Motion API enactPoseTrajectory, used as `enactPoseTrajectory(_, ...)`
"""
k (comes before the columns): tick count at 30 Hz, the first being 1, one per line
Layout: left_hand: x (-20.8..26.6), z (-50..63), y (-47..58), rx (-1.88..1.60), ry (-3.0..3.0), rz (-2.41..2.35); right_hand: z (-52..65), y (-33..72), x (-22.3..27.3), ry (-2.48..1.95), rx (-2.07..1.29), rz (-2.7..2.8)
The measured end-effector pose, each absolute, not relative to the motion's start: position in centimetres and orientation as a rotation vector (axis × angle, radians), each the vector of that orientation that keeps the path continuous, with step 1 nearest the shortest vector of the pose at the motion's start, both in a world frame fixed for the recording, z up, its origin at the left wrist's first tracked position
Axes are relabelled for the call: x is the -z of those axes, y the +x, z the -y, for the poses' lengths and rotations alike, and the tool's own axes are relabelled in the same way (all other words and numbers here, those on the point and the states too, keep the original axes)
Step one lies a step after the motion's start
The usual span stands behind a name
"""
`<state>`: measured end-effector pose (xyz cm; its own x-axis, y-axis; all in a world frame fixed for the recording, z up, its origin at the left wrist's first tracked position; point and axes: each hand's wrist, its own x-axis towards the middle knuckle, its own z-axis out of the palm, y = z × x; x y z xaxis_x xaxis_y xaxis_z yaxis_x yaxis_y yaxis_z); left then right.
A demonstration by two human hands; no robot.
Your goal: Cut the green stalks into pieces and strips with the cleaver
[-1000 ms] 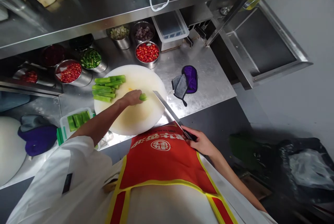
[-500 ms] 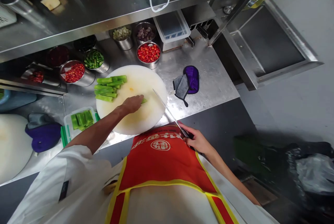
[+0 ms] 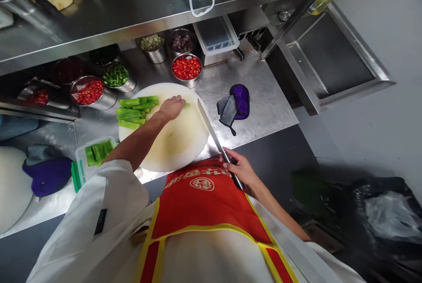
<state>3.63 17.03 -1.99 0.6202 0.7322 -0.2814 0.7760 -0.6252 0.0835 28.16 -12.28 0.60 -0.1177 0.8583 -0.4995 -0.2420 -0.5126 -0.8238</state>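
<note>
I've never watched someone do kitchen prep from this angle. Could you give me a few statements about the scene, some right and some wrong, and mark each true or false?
1. The right hand holds a knife. True.
2. Green strips lie on the white chopping board, to the left of the left hand. True.
3. The left hand also holds a knife. False: it is over the board, with a bit of green showing at its fingertips.
4. The apron is blue. False: the apron is red with yellow edging.
5. Purple and grey cloth lies on the steel counter, right of the board. True.
</note>
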Motion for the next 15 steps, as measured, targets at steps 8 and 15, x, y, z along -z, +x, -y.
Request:
enactPoseTrajectory(8, 3.9, -17.5, 0.8, 0.122, 2.531, -1.185, 9.2, 25.9, -1.3, -1.3, -1.742, 0.628)
enactPoseTrajectory(15, 4.5, -17.3, -0.6, -0.107, 2.312, -1.275, 8.2, 24.3, -1.1, -1.315, -1.738, 0.618)
